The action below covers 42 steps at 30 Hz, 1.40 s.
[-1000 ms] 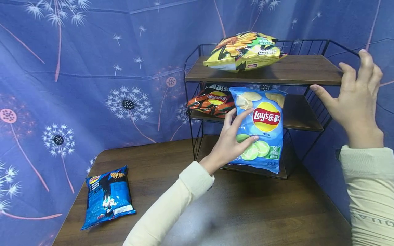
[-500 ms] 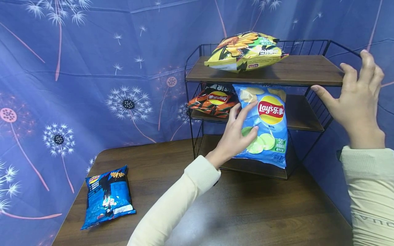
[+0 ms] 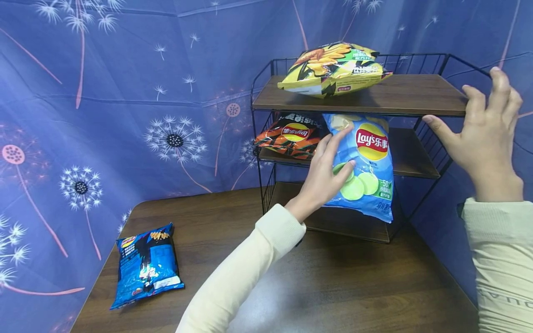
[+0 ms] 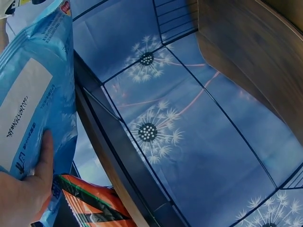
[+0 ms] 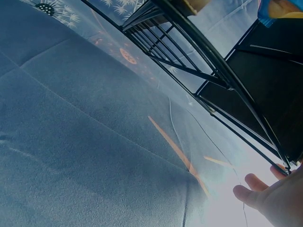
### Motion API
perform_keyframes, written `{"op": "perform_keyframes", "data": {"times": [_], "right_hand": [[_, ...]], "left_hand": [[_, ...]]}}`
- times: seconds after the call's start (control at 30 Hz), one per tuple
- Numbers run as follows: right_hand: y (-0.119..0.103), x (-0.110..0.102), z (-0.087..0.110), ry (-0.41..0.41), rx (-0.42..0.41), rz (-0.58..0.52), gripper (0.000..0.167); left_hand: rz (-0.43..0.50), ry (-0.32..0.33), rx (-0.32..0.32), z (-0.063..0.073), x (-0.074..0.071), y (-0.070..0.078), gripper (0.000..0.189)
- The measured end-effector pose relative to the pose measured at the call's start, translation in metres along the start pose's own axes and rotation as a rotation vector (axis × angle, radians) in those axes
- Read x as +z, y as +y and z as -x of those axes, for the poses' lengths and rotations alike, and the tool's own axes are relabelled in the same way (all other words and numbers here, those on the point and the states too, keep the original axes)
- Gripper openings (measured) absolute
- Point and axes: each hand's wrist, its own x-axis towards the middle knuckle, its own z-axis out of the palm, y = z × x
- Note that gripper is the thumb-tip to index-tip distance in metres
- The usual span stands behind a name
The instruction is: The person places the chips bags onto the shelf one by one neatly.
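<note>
My left hand holds a light blue Lay's chip bag by its left side, thumb in front. The bag stands tilted before the rack's middle shelf, its top edge close under the top shelf. In the left wrist view the bag's back shows, with a finger lying along it. My right hand is at the top shelf's right front corner, fingers spread and gently bent. The right wrist view has its fingertips right by the black wire frame.
A black and orange chip bag lies on the left of the middle shelf. On the top shelf sits a yellow chip bag. A darker blue chip bag rests on the wooden table at left. Dandelion-patterned cloth hangs behind.
My left hand has moved right and slightly up, carrying the light blue chip bag further in toward the middle shelf. My right hand has stayed at the shelf corner.
</note>
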Motion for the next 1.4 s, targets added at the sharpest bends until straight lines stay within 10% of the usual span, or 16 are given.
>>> {"op": "perform_keyframes", "data": {"times": [1.4], "right_hand": [[0.002,-0.001,-0.001,-0.027,0.021,0.009,0.104]], "left_hand": [[-0.253,0.055,-0.121,-0.018,0.015,0.013,0.043]]}}
